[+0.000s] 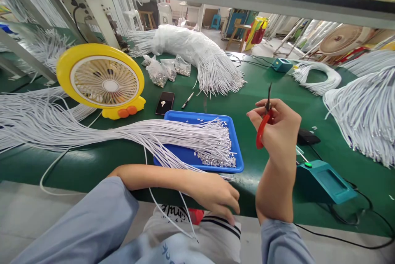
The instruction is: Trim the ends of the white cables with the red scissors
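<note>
My right hand (283,130) is raised over the table, wrapped around a pair of red-handled scissors (262,131) whose dark narrow blades point up and away from me. My left hand (216,195) hangs over the near table edge, fingers loosely apart and pointing down to the right, with nothing visible in it. Its forearm lies across the lower strands of a long bundle of white cables (173,132). The bundle's ends, with small silvery metal tips, lie in a blue tray (237,148). A few cables dangle past the edge toward my lap.
A yellow fan (100,80) stands at left. Behind the tray are a phone (164,103), a pen (187,100), bags of small metal parts (158,70) and a plastic-wrapped cable bundle (191,43). A teal device (327,181) with cords sits at right, near more white cables (364,107).
</note>
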The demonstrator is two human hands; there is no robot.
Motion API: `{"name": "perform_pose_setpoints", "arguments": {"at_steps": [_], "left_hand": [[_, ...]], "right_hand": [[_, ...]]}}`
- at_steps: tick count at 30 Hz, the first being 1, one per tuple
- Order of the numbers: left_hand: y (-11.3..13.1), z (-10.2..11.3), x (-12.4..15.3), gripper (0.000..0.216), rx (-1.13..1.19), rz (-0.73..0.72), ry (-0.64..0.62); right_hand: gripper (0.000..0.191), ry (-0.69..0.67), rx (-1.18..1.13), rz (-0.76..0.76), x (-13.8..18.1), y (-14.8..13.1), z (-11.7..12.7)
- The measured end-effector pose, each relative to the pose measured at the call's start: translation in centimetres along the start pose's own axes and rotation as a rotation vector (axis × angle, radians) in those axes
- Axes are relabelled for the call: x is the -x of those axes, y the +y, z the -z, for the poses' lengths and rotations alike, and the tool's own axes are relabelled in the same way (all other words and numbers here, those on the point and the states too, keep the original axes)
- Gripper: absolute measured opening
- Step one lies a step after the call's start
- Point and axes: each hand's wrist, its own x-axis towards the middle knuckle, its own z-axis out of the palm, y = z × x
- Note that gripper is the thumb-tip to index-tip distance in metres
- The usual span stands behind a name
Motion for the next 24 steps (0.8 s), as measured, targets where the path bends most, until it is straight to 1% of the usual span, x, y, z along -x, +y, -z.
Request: {"name": "perform_pose_setpoints", "arguments": {"at_steps": [1,4,5,7,9,13,18,21,24], "left_hand": [[-0.3,0.8,0.2,0.022,-0.082,0.092,-0.007],[-2.1,3.3,1.4,0.012,-0.344,0.516,-0.079],[-2.9,4.0,1.9,0.016,-0.382,0.618,-0.086],[-4.5,4.8,2.9,0.021,-0.41,0.752,-0.096],[-5.9,5.1,3.6,0.022,-0.408,0.817,-0.107],[-7.3,4.9,3.9,0.024,-0.385,0.838,-0.121],[-7.1,5.6,4.2,0.02,-0.333,0.795,-0.092],[-6.4,6.6,4.3,0.011,-0.231,0.714,-0.1],[-5.4,7.5,3.9,0.015,-0.098,0.59,-0.115]], "right_hand": [[0.018,0.009,-0.01,0.009,0.0,0.1,0.1],[0.019,0.042,-0.034,0.022,-0.1,0.0,0.3],[0.019,0.057,-0.04,0.025,-0.1,-0.1,0.3],[0.019,0.089,-0.055,0.03,0.0,-0.4,0.3],[0.017,0.11,-0.066,0.037,0.0,-0.6,0.3],[0.017,0.109,-0.063,0.051,0.1,-0.7,0.2],[0.019,0.148,-0.087,0.056,0.1,-1.0,0.2],[0.02,0.166,-0.112,0.068,0.0,-1.1,0.2],[0.02,0.208,-0.134,0.11,-0.2,-0.9,0.2]]}}
